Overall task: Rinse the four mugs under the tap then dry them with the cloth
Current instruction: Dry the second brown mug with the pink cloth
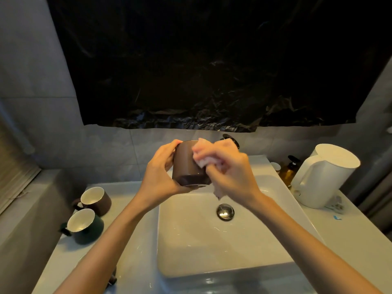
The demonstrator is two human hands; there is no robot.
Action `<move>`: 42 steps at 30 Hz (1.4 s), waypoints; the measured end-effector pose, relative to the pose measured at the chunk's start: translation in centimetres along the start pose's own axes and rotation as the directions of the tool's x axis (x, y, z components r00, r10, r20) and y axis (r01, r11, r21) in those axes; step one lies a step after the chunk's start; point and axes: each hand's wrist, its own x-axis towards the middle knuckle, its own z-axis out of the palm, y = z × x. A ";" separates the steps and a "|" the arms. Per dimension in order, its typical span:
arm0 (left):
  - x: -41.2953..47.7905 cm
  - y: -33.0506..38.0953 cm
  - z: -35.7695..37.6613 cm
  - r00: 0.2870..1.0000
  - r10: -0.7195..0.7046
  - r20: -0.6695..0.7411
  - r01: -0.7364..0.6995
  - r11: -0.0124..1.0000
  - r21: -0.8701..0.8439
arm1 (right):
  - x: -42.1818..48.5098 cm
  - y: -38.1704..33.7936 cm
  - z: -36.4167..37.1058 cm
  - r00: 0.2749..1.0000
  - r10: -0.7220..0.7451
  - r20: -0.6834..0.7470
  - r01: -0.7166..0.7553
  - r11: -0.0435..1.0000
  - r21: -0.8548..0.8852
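**A:** In the head view, what is each hand doing?

**B:** The left hand (161, 168) is curled round the side of the held brown mug (186, 164). It holds the mug tipped above the back of the basin (191, 247), with the base towards the camera.

**A:** And the other hand?

**B:** The right hand (231, 172) grips a bunched pale pink cloth (203, 158) and presses it against the mug's wall near the rim. A tail of cloth hangs below that hand.

**A:** Where are the other mugs?

**B:** Two stand mouth up on the counter (63, 262) left of the basin. The second brown mug (96, 200) is farther back and the green mug (84, 227) is nearer. They are close together, but I cannot tell whether they touch.

**A:** What else is there?

**B:** A metal drain plug (225, 211) sits in the basin. On the right are a white kettle (324, 177) and an amber pump bottle (289, 170) just beside it. A black plastic sheet (212, 60) covers the wall above.
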 end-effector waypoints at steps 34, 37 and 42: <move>-0.8 0.3 -0.4 0.983 -0.182 -0.006 0.174 0.949 -0.261 | 0.1 0.8 -2.2 0.853 0.522 0.006 -0.492 0.800 0.344; -1.0 0.4 -0.4 0.981 -0.193 0.006 0.188 0.947 -0.259 | 0.2 1.8 -2.4 0.753 0.630 0.191 -0.655 0.684 0.322; -1.2 0.7 -0.5 0.984 -0.168 0.052 0.175 0.949 -0.261 | -0.7 2.1 -1.9 0.779 0.446 0.440 -0.488 0.873 -0.021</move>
